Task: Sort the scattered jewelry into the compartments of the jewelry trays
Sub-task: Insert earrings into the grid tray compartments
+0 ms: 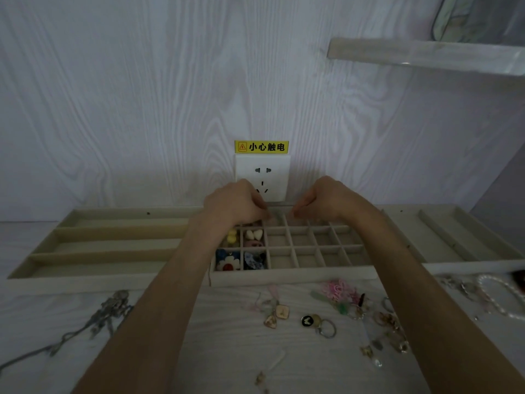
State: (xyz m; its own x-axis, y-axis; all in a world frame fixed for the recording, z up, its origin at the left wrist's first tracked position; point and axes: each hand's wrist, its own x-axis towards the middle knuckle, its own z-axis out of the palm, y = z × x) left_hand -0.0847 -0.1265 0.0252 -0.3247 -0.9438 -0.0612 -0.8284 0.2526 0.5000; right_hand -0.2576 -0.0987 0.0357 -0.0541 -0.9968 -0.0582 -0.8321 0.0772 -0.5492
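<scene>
Both hands reach over the far row of the gridded middle tray (292,275), which sits between a long-slotted tray on the left (93,251) and another slotted tray on the right (454,237), all pushed against the white wood-grain wall. The left hand (237,204) has its fingers curled downward, tips close together above the back compartments; whether they pinch something small cannot be told from here. The right hand (324,200) is curled the same way, its fingertips just across from the left's, and what, if anything, it holds is hidden. In the grid's left compartments lie yellow beads (232,237), white heart pieces (253,234), a pink ring-shaped piece (254,244), a daisy-patterned piece (227,261) and a dark blue patterned one (254,260). Unsorted jewelry lies on the table in front: a silver chain (110,311) at left, heart charms (277,314), a black round charm with rings (318,324), a pink tangle (338,290), and a pearl bracelet (500,297) at right. A wall socket (262,172) with a yellow warning label (261,146) is behind the hands
</scene>
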